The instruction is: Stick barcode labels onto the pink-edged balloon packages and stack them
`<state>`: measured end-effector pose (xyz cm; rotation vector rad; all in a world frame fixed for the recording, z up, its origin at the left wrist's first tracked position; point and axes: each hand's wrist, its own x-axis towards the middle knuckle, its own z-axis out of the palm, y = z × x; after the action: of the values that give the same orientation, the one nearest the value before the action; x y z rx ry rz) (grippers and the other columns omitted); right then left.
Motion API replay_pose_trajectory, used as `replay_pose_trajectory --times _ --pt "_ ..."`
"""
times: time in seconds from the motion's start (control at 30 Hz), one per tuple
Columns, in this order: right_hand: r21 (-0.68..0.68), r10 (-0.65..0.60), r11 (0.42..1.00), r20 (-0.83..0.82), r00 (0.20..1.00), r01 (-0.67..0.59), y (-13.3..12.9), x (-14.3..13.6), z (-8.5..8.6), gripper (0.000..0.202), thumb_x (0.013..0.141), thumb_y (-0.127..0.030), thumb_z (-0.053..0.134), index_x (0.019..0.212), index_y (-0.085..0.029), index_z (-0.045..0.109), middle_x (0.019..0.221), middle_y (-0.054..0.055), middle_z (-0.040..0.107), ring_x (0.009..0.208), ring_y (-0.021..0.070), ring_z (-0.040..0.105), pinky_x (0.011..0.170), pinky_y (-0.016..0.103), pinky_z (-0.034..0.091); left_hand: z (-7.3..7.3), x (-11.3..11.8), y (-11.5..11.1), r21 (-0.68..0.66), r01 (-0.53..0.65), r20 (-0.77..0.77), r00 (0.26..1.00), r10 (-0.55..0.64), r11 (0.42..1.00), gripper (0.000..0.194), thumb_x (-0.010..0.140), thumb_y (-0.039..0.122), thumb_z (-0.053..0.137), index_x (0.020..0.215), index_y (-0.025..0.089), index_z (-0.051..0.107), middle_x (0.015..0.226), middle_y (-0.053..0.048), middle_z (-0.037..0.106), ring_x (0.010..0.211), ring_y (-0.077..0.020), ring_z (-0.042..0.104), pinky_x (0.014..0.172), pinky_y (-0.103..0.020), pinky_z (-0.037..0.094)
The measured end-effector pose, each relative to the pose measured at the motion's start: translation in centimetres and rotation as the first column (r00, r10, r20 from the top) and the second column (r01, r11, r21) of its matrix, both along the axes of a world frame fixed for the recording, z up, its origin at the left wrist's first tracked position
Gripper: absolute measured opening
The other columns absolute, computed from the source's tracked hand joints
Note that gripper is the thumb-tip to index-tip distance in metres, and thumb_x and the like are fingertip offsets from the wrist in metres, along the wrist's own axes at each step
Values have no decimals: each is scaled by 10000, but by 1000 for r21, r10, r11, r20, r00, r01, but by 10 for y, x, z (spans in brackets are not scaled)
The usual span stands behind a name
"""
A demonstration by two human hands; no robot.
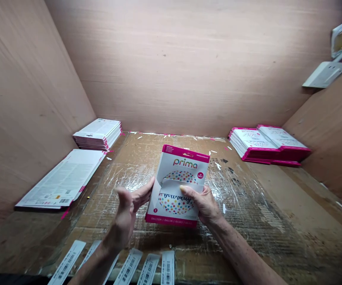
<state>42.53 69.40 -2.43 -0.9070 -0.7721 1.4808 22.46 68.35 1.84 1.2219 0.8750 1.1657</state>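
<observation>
A stack of white and magenta balloon packets [178, 206] marked "prima" is held upright and slightly tilted above the middle of the table. My right hand [205, 202] grips its right side, the thumb pressing a blank white slip [171, 186] against the front. At the stack's left edge is my left hand [131, 208], its fingers against the side and its thumb spread away from them. How many packets the stack holds cannot be made out.
Packet stacks stand at the back left [98, 130] and back right [254, 142]. More packets lie face down [67, 178] on the left. Several barcode labels [150, 269] line the front edge of the cardboard-covered table [108, 213]. Wooden panels [189, 59] surround it.
</observation>
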Motion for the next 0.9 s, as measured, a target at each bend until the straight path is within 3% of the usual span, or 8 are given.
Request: replay_pose_trajectory --times 0.07,0.17,0.23,0.33,0.47,0.63,0.8,0.9 --pt "12 13 1000 0 1000 -13 -1 -1 -1 361 644 -325 838 946 -158 732 880 86 760 742 239 724 738 405 602 -2 2 9 -91 -66 32 997 69 994 596 838 647 492 1049 135 712 1012 -115 753 945 -271 682 831 -357 531" --pt "21 16 1000 43 999 -17 -3 -2 0 358 639 -333 839 931 -153 737 876 83 760 737 227 721 722 381 602 -3 4 20 -70 -116 33 992 118 991 248 732 338 787 883 166 690 805 -13 742 741 -162 673 651 -220 510" --pt "27 21 999 74 997 -23 -5 -3 1 345 631 -336 843 908 -157 742 875 79 761 734 221 718 720 372 600 -1 3 25 -125 43 67 997 -34 991 252 765 348 755 920 166 676 851 -31 741 754 -164 676 639 -219 510" --pt "42 55 997 112 992 -60 -6 -3 6 332 636 -341 837 904 -170 744 882 72 758 743 221 713 737 383 596 4 -2 27 -256 342 87 940 -331 904 339 850 402 644 1050 129 671 978 -118 746 820 -227 702 677 -286 541" --pt "101 97 989 147 984 -112 -6 1 9 309 665 -335 817 924 -184 743 919 65 754 793 225 709 769 385 585 12 -10 27 -299 496 86 865 -495 815 318 876 356 617 1053 104 697 970 -134 754 862 -243 710 782 -327 545" --pt "93 112 987 186 976 -131 -6 1 8 307 660 -350 815 914 -192 746 916 60 756 795 226 709 770 385 582 14 -8 26 -297 459 15 879 -476 837 314 841 338 658 1066 125 702 939 -120 766 918 -276 706 812 -371 552" --pt "31 76 996 160 984 -82 0 -3 9 368 620 -390 834 894 -164 734 884 78 750 750 229 705 737 388 581 8 7 28 -315 361 16 927 -375 878 328 756 371 737 938 98 723 785 -117 771 724 -259 724 667 -339 576" --pt "36 129 990 181 975 -138 1 9 11 470 616 -449 832 974 -168 712 903 71 740 764 219 694 751 378 569 9 7 29 -314 309 34 948 -315 898 321 700 372 778 841 89 725 716 -116 760 637 -250 715 590 -320 578"
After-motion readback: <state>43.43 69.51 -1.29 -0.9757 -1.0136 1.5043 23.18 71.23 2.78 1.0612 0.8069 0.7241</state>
